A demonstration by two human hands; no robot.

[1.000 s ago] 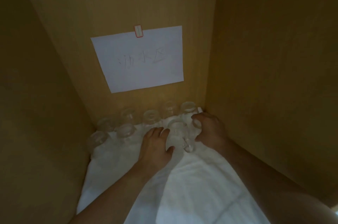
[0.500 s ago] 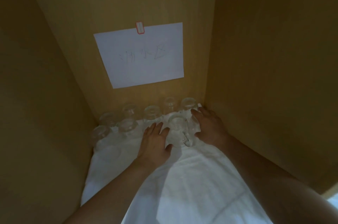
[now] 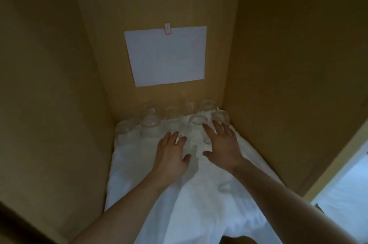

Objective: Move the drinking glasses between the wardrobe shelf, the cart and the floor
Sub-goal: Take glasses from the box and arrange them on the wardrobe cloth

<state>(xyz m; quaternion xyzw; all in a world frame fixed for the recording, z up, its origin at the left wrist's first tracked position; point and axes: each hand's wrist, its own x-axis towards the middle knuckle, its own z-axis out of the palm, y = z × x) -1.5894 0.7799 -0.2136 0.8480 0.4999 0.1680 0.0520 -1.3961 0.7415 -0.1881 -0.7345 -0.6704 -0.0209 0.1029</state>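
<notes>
Wooden wardrobe walls close in on three sides, with a white sheet of paper (image 3: pixel 166 55) taped to the back panel in the upper middle of the frame. Below it the wardrobe shelf (image 3: pixel 111 144) is covered by a white cloth (image 3: pixel 199 204) that spills toward the bottom of the frame.

Clear drinking glasses (image 3: pixel 196 122) stand in two loose rows against the back wall, from the left corner to the right corner, close together and some touching. Their outlines are faint in the dim light, so an exact count is uncertain.

Both hands hover low over the cloth just in front of the glasses. On the left hand (image 3: pixel 172 154) the fingers are straight and spread, holding nothing. The right hand (image 3: pixel 223 144) is likewise flat and wide, its fingertips near the front glasses at right of centre, though contact cannot be confirmed.

The step in hand looks like picking up a glass from the front row. It would go best by closing each grip round one front glass low on its body and lifting straight up, so that neighbours are not knocked.

Room is tight: the right wall stands just beside the rightmost glasses, and the back panel is directly behind the far row. Open space lies only toward the bottom of the frame, over the loose, wrinkled cloth, which could snag a base.
</notes>
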